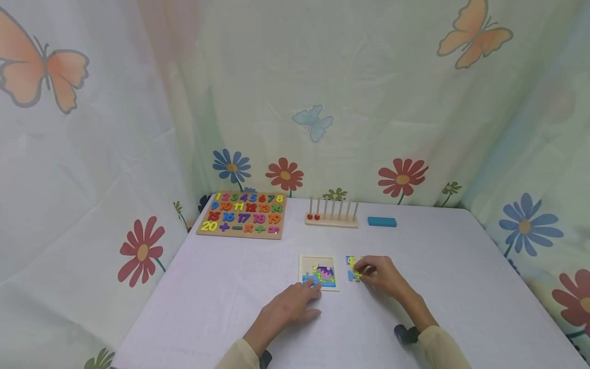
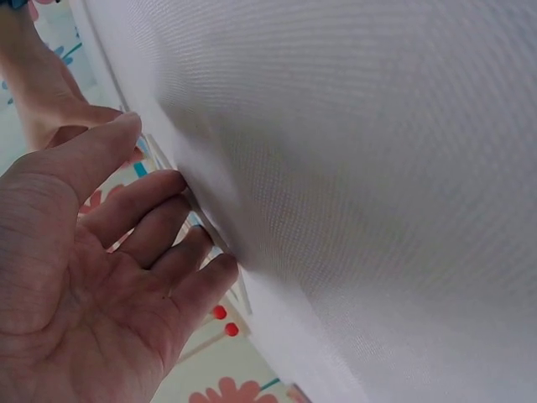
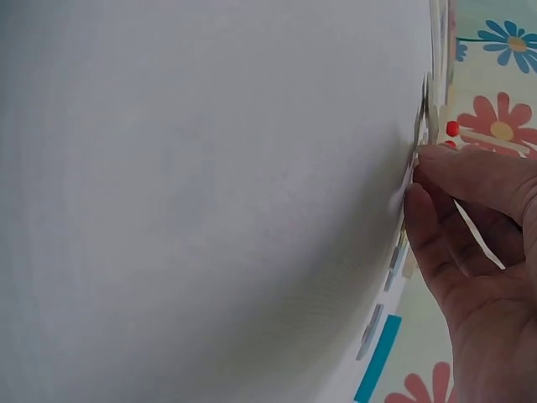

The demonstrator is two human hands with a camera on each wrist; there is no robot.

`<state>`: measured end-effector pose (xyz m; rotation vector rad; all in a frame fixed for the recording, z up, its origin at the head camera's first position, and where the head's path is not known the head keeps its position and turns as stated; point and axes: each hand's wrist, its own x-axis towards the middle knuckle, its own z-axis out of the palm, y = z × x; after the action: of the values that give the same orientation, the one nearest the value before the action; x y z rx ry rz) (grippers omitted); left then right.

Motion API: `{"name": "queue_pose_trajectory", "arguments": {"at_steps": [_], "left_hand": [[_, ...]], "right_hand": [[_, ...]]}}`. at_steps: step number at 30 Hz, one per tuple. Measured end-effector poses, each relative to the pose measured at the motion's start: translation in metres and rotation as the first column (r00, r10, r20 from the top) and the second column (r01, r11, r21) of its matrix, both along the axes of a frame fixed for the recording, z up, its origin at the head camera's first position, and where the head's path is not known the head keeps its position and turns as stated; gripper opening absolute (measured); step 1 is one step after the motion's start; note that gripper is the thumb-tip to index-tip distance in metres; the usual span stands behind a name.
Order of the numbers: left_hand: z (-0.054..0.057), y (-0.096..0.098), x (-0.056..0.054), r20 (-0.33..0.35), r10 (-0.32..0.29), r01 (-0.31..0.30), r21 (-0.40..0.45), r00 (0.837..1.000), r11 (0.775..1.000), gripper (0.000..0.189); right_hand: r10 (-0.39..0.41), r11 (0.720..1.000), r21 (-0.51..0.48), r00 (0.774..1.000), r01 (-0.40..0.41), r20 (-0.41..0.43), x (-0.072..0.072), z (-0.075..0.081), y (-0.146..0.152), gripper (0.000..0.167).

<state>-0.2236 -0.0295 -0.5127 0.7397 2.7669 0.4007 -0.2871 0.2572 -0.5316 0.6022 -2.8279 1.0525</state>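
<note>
Currently, the right hand (image 1: pixel 384 275) is placed over the loose puzzle pieces (image 1: pixel 352 261), which lie on the counter (image 1: pixel 221 307) just beside the puzzle tray (image 1: pixel 318 256), on its right side. Its fingers (image 3: pixel 430 231) are bent and narrow, and they seem to pinch one of these pieces between thumb and forefinger; whether this piece is already raised, one cannot tell. The left hand (image 1: pixel 291 305) rests at the near edge of the tray, with its fingers (image 2: pixel 155 225) relaxed, only slightly bent and holding nothing.

Inside the tray, fitted pieces (image 1: pixel 327 274) with blue, green and purple colours cover the lower part and the right side, while the bare bottom shows above and at the upper left. So the picture looks, by judgement, about half completed.

To do this step well, it is better to take the piece by its edges, so that its picture stays visible and its tabs stay free. Then it should be turned to the correct direction above the bare part, compared with the neighbouring colours, and pressed down flat and gently. The left hand can steady the tray meanwhile, but it should not cover the gap. Too strong a push from the side could probably shift or lift the pieces which already fit.
</note>
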Motion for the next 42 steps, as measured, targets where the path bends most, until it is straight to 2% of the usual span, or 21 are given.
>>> {"name": "queue_pose_trajectory", "arguments": {"at_steps": [9, 16, 37, 42], "left_hand": [[0.002, -0.0011, 0.0001, 0.024, 0.003, -0.004, 0.015, 1.0, 1.0, 0.049], [0.0009, -0.0013, -0.0007, 0.03, 0.003, -0.004, 0.026, 1.0, 1.0, 0.049], [0.0008, -0.002, -0.0007, 0.041, 0.009, -0.01, 0.024, 0.999, 1.0, 0.049], [0.0002, -0.0026, -0.0016, 0.039, 0.006, -0.007, 0.025, 0.999, 1.0, 0.049]], "right_hand": [[0.016, 1.0, 0.005, 1.0, -0.016, 0.0, -0.0019, 0.001, -0.001, 0.032], [-0.027, 1.0, 0.017, 0.999, 0.026, 0.02, -0.0006, 0.0019, -0.0001, 0.033], [-0.058, 0.998, 0.029, 0.998, 0.057, 0.035, -0.0016, -0.0004, -0.0019, 0.03], [-0.049, 0.999, 0.015, 0.999, 0.049, -0.015, -0.0009, 0.0036, -0.0052, 0.026]]}}
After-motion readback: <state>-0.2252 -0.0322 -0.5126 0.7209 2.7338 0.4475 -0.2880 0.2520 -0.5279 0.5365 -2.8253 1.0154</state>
